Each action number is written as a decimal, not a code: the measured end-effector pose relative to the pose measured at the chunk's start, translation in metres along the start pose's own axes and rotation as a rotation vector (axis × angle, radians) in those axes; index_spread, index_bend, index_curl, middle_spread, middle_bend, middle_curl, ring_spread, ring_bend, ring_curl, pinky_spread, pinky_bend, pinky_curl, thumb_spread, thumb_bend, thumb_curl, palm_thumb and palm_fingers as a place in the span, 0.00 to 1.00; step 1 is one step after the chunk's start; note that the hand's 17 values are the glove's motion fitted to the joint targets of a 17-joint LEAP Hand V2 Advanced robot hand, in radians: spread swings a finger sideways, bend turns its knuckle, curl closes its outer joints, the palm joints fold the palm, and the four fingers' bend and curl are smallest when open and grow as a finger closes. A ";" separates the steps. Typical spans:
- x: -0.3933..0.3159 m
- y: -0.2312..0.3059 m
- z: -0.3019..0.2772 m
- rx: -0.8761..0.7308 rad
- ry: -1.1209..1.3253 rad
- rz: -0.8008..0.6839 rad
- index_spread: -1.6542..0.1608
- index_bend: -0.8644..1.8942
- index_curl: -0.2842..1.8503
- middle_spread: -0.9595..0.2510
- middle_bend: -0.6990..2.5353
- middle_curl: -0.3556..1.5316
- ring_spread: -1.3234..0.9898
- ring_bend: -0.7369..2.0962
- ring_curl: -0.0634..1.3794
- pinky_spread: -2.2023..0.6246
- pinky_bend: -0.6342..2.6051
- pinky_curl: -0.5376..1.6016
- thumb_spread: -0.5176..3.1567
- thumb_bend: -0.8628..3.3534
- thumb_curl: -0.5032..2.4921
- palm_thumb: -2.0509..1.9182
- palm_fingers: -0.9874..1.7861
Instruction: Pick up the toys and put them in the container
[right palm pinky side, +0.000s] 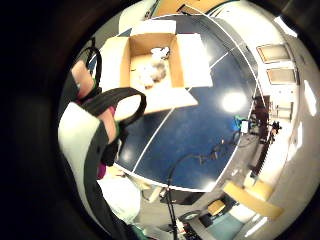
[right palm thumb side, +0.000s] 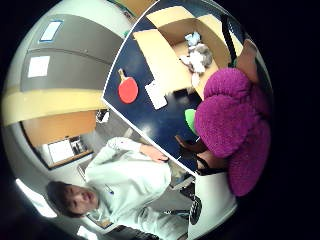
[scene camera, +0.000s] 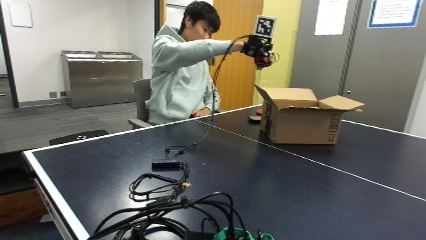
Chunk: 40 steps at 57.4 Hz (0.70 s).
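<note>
An open cardboard box (scene camera: 299, 122) stands on the dark blue table (scene camera: 279, 185) with its flaps spread. My gloved right hand (scene camera: 258, 48) is raised high above the table, beside the box on the person's side, and grips a purple knitted toy (right palm thumb side: 235, 125) with a green part (right palm thumb side: 190, 120). That toy bulks large in the thumb side palm view, with my fingers (right palm thumb side: 246, 55) curled over it. Inside the box (right palm pinky side: 152, 62) lie a grey and white plush toy (right palm thumb side: 199, 57) and a pale blue one (right palm thumb side: 192, 38).
A red paddle (right palm thumb side: 128, 90) and a white card (right palm thumb side: 156, 95) lie on the table beside the box. Black cables (scene camera: 166, 200) sprawl over the near end of the table. The person's bare hand (scene camera: 200, 113) rests at the table's far edge.
</note>
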<state>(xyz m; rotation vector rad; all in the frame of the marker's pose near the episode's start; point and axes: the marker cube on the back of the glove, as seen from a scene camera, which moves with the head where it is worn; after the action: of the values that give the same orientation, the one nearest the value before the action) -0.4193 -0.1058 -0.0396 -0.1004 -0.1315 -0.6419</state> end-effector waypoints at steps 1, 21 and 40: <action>0.002 -0.007 0.002 0.004 0.032 -0.030 0.77 0.52 0.49 0.61 0.48 0.60 0.37 0.60 0.46 0.65 0.53 0.48 0.30 0.21 0.51 0.69 0.64; 0.038 -0.082 0.053 -0.063 0.069 -0.140 0.77 0.35 0.48 0.67 0.35 0.55 0.46 0.52 0.47 0.70 0.62 0.52 0.40 0.17 0.45 0.57 0.23; 0.056 -0.028 0.041 0.166 0.058 -0.067 0.78 0.35 0.33 0.78 0.26 0.43 0.56 0.36 0.32 0.79 0.55 0.44 0.46 0.20 0.35 0.52 0.28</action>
<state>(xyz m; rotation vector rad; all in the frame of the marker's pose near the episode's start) -0.3955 -0.1555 0.0110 0.0827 -0.1316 -0.6975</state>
